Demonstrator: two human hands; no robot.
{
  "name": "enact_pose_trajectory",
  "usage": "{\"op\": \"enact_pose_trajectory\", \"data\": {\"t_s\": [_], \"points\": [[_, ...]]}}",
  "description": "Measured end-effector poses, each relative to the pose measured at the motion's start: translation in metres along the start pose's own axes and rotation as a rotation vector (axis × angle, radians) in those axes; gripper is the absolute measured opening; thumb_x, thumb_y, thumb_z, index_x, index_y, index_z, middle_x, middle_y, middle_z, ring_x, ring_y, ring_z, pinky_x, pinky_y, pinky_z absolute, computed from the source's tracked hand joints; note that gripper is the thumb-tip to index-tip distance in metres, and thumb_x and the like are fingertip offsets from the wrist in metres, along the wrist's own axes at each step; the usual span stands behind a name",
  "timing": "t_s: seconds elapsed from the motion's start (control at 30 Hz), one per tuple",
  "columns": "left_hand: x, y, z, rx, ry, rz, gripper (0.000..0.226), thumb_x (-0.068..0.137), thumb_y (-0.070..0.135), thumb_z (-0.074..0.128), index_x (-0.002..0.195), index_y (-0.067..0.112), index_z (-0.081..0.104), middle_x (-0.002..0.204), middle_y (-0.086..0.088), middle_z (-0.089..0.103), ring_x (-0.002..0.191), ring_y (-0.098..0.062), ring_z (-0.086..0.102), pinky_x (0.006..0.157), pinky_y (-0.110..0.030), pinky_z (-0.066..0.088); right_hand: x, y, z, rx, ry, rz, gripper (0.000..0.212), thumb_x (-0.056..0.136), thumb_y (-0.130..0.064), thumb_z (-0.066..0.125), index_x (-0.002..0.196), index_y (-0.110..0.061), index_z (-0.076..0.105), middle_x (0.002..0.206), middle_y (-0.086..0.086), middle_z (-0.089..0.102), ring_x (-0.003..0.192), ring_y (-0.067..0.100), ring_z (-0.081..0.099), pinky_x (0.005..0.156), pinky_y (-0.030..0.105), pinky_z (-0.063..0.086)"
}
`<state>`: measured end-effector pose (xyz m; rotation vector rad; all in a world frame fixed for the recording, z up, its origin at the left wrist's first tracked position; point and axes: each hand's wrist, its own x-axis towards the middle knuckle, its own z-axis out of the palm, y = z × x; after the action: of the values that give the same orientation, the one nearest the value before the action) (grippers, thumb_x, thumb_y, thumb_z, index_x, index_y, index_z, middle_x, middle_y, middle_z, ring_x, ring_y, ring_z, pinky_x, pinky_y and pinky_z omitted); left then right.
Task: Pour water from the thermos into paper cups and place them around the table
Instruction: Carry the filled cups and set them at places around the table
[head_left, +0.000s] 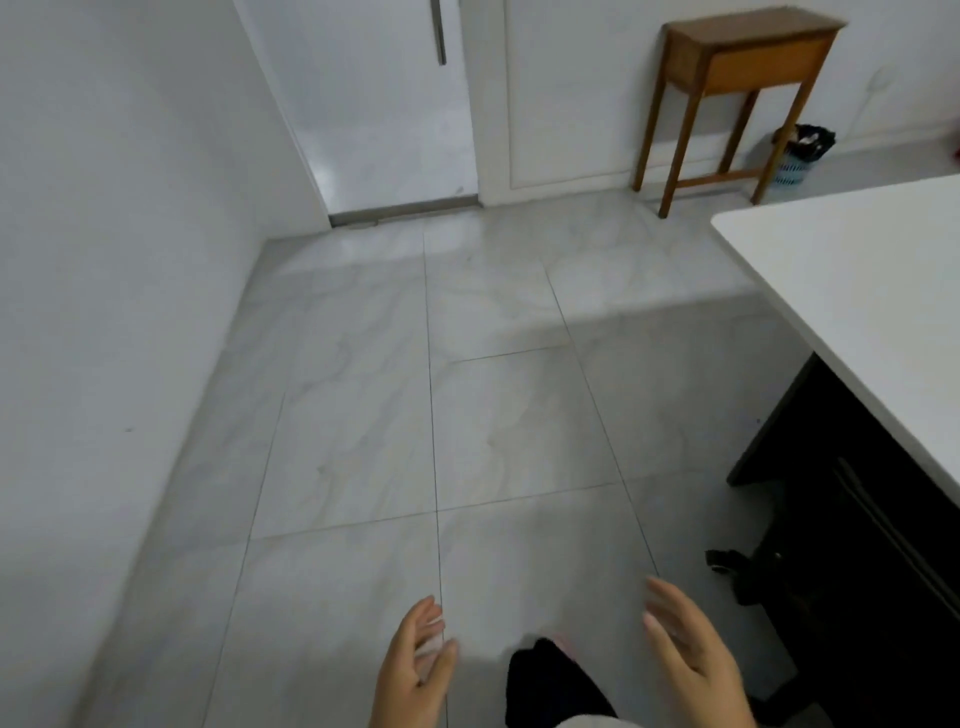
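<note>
No thermos and no paper cups are in view. My left hand hangs low at the bottom centre over the tiled floor, fingers relaxed, holding nothing. My right hand is beside it to the right, fingers spread loosely and also empty. The white table juts in from the right edge, and the part of its top that shows is bare. My right hand is left of and below its near corner.
A small wooden side table stands against the back wall, with a blue bin holding a black bag beside it. A white sliding door is at the back, a white wall on the left. Dark cabinet sits under the table.
</note>
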<state>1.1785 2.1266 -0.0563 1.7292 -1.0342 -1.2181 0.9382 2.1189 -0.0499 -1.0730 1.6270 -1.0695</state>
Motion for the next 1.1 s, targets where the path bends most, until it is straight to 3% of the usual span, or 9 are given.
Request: {"op": "enact_pose_trajectory", "data": {"t_s": [0.1,0.27,0.43,0.57,0.7,0.83,0.9,1.03,1.1], "points": [[0.075,0.056,0.024,-0.003,0.002,0.053,0.042,0.082,-0.012,0.055,0.12,0.002,0.048,0.11,-0.011,0.056,0.095,-0.013,0.056,0.069,-0.001,0.043,0.089,-0.046,-0.002,-0.017,-0.043,-0.078,0.032,0.08,0.006,0.057,0.102,-0.017,0.057,0.11,0.011,0.059,0.09,-0.006,0.058,0.071,-0.003,0.041],[0.175,0.102,0.058,-0.005,-0.057,0.053,0.041,0.083,-0.008,0.056,0.12,0.006,0.048,0.112,-0.006,0.055,0.104,-0.018,0.053,0.083,-0.022,0.036,0.194,-0.07,-0.002,-0.006,-0.038,-0.059,0.034,0.079,0.008,0.058,0.104,-0.015,0.056,0.111,0.01,0.058,0.091,-0.002,0.06,0.074,-0.001,0.043],[0.291,0.135,0.089,0.034,-0.088,0.006,0.04,0.085,-0.002,0.057,0.123,0.007,0.049,0.117,-0.003,0.055,0.109,-0.016,0.05,0.09,-0.026,0.036,0.293,-0.069,0.012,0.016,0.095,0.051,0.035,0.075,0.011,0.062,0.097,-0.016,0.06,0.107,0.016,0.061,0.087,0.005,0.062,0.067,-0.002,0.043],[0.415,0.188,0.117,0.047,-0.151,0.074,0.038,0.084,-0.005,0.056,0.121,0.003,0.049,0.116,-0.007,0.055,0.106,-0.017,0.051,0.088,-0.026,0.037,0.403,-0.096,0.028,0.044,0.167,0.065,0.034,0.075,0.011,0.061,0.102,-0.01,0.06,0.108,0.017,0.06,0.089,0.009,0.062,0.067,0.008,0.047],[0.528,0.254,0.153,0.062,-0.223,0.191,0.037,0.083,-0.008,0.055,0.115,0.01,0.048,0.113,-0.007,0.055,0.102,-0.018,0.054,0.075,-0.013,0.043,0.51,-0.14,0.029,0.071,0.211,0.04,0.036,0.076,0.013,0.058,0.105,-0.01,0.057,0.108,0.014,0.06,0.079,-0.019,0.058,0.068,0.0,0.044],[0.609,0.298,0.199,0.086,-0.337,0.186,0.038,0.082,-0.012,0.054,0.114,0.008,0.048,0.112,-0.011,0.055,0.097,-0.011,0.057,0.072,-0.008,0.044,0.587,-0.161,0.019,0.104,0.275,0.081,0.036,0.077,0.011,0.059,0.104,-0.013,0.057,0.107,0.01,0.061,0.083,-0.018,0.057,0.071,0.002,0.044],[0.642,0.306,0.221,0.119,-0.402,0.152,0.039,0.081,-0.014,0.053,0.117,0.001,0.048,0.114,-0.015,0.055,0.093,-0.004,0.059,0.074,-0.008,0.044,0.621,-0.159,0.015,0.122,0.326,0.131,0.035,0.076,0.011,0.059,0.106,-0.009,0.058,0.102,0.001,0.066,0.082,-0.018,0.058,0.07,0.001,0.044],[0.716,0.319,0.271,0.192,-0.431,0.054,0.041,0.08,-0.017,0.053,0.119,-0.007,0.048,0.12,-0.024,0.054,0.105,-0.027,0.052,0.069,0.0,0.043,0.699,-0.153,0.007,0.164,0.415,0.212,0.036,0.075,0.014,0.06,0.103,-0.009,0.057,0.08,-0.04,0.063,0.077,-0.015,0.059,0.069,-0.001,0.043],[0.762,0.339,0.306,0.208,-0.419,0.058,0.04,0.08,-0.018,0.053,0.119,-0.009,0.049,0.121,-0.026,0.054,0.104,-0.024,0.055,0.067,0.003,0.041,0.752,-0.155,-0.005,0.164,0.439,0.202,0.036,0.075,0.013,0.06,0.103,-0.009,0.057,0.081,-0.036,0.065,0.076,-0.017,0.058,0.067,-0.002,0.043]]}}
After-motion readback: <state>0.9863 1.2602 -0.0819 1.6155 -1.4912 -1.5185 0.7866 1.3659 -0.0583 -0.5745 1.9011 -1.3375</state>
